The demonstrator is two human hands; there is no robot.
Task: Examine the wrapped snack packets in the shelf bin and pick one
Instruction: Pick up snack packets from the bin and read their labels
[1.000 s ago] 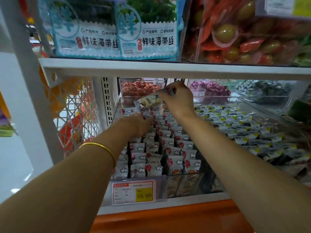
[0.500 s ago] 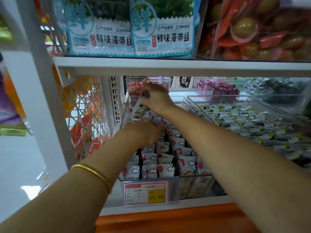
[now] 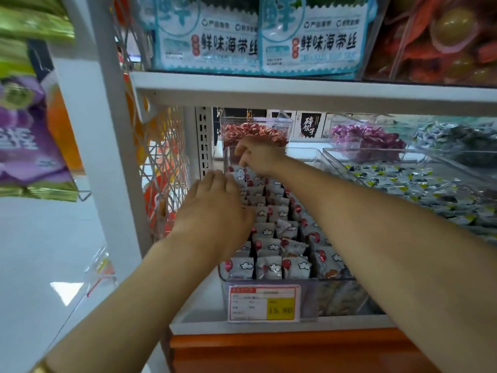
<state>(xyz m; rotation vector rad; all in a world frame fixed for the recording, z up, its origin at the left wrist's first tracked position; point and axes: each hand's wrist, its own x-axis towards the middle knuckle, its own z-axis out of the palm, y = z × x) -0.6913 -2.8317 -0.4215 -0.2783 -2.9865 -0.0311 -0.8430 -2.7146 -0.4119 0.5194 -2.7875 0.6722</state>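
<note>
From the head camera, both my arms reach into the clear plastic bin (image 3: 339, 295) on the lower shelf (image 3: 269, 324). My left grip (image 3: 215, 208) lies palm down with the fingers stretched out flat, released and holding nothing. It rests on the tops of the wrapped snack packets (image 3: 271, 267) along the bin's left side.

My right grip (image 3: 258, 157) is beyond the left one, at the far end of the same bin. Its fingers are bunched and pointing down among the farthest packets. I cannot tell whether they pinch a packet or only touch the wrappers, as the fingertips are hidden and blurred.

The packets are pale grey-white, each with a red dot and a small cloud print. They stand upright in close rows that run from under my right grip back towards me, below and to the right of my left grip. On the bin's front wall, nearer me than either grip, hangs a price label (image 3: 265, 302) with a yellow patch reading 15.80.

Just past my right grip stands a clear tub of red-wrapped sweets (image 3: 255, 131). To the right of that grip is a tub of purple-wrapped sweets (image 3: 368, 138). Under my right forearm's far side lies a second bin of packets marked in yellow-green (image 3: 403, 189). Above both grips, an upper shelf (image 3: 295, 90) carries blue-and-white kelp packs (image 3: 312, 36). Left of my left grip is a white wire mesh panel (image 3: 164, 168).
</note>
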